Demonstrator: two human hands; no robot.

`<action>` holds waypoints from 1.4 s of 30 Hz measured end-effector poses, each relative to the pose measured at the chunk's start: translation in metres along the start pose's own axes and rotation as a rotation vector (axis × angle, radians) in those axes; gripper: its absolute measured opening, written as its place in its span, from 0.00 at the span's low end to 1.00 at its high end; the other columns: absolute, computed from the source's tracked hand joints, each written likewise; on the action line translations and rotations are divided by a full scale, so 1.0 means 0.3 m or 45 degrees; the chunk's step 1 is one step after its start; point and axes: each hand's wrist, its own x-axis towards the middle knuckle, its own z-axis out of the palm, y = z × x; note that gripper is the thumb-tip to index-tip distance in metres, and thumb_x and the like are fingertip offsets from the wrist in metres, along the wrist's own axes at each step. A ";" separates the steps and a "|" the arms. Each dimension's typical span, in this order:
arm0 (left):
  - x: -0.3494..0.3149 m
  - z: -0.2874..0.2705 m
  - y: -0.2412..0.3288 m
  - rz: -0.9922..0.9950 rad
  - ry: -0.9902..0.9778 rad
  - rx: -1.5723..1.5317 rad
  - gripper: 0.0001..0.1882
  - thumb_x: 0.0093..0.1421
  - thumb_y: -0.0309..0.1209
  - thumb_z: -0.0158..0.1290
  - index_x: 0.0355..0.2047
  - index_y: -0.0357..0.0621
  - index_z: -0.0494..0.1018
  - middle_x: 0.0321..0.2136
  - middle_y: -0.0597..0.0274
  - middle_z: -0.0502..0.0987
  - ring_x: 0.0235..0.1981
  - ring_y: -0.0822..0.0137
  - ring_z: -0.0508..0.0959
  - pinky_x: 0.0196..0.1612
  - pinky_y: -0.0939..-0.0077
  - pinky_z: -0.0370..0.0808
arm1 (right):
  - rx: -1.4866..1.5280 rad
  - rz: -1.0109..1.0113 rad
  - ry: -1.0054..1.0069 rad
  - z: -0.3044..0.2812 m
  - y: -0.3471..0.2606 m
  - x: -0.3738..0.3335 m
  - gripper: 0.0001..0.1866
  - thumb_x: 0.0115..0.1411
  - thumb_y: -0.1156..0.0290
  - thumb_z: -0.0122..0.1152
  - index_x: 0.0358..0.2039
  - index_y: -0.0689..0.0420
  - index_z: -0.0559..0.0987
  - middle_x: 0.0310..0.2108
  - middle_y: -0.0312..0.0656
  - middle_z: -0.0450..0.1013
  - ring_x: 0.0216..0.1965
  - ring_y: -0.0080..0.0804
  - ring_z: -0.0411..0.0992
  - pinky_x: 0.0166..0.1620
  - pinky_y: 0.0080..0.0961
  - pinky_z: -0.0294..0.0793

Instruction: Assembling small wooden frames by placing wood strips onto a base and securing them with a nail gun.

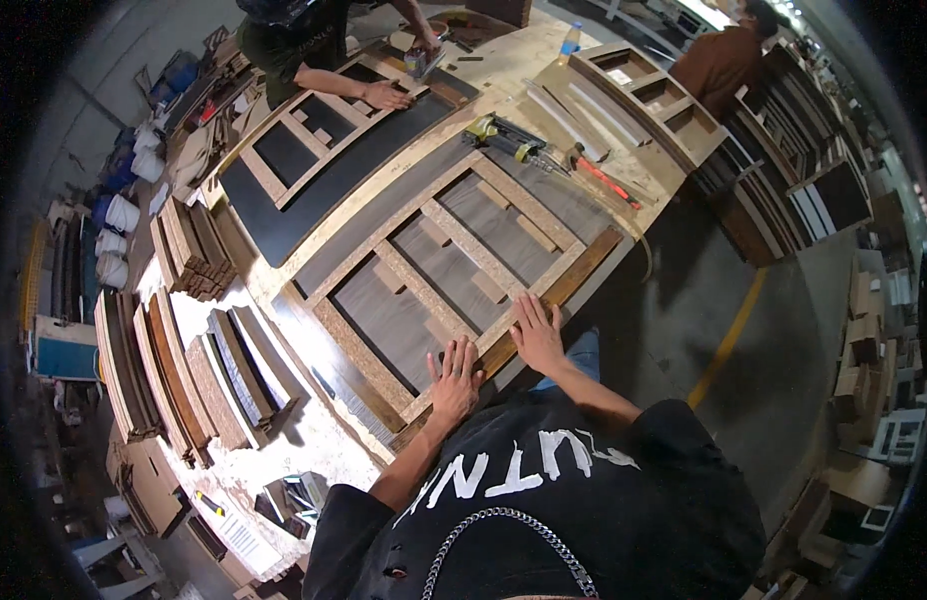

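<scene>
In front of me, a ladder-like particle-board frame (424,290) with several crossbars lies on a grey wood-grain panel (362,310). Small wooden blocks sit against its bars. Along its near side runs a dark brown wooden strip (584,268). My left hand (454,382) rests flat near the frame's near edge, fingers stretched out. To its right, my right hand (537,333) is spread over the near rail and the brown strip. Neither hand grips anything. Beyond the panel lie a yellow-and-black nail gun (506,137) and a tool with red handles (609,182).
Across the table a co-worker's hand (387,95) presses a similar frame (329,150) on a black panel (384,160). Stacks of wooden strips (189,250) stand at left. A bottle (570,42) and another frame (664,100) are at the far right, near another person (719,55).
</scene>
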 end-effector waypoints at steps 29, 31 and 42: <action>0.258 -0.083 0.320 -0.793 -0.600 0.116 0.46 0.61 0.53 0.48 0.62 0.19 0.50 0.65 0.26 0.50 0.67 0.35 0.50 0.62 0.25 0.38 | 0.648 0.136 0.071 -0.172 0.693 0.263 0.21 0.65 0.63 0.53 0.53 0.62 0.73 0.50 0.57 0.71 0.53 0.54 0.68 0.58 0.51 0.64; 0.249 -0.076 0.336 -0.828 -0.552 0.090 0.46 0.61 0.53 0.48 0.62 0.20 0.50 0.65 0.26 0.49 0.67 0.35 0.50 0.62 0.25 0.38 | 0.584 0.120 0.076 -0.156 0.684 0.319 0.23 0.63 0.63 0.55 0.55 0.63 0.71 0.54 0.57 0.68 0.56 0.54 0.66 0.59 0.48 0.64; 0.108 0.039 0.314 -0.862 -0.271 -0.055 0.49 0.58 0.52 0.52 0.66 0.27 0.47 0.68 0.35 0.44 0.70 0.41 0.45 0.62 0.25 0.35 | 0.303 0.089 -0.043 -0.011 0.616 0.371 0.31 0.68 0.55 0.43 0.65 0.62 0.59 0.65 0.51 0.58 0.68 0.45 0.52 0.67 0.46 0.48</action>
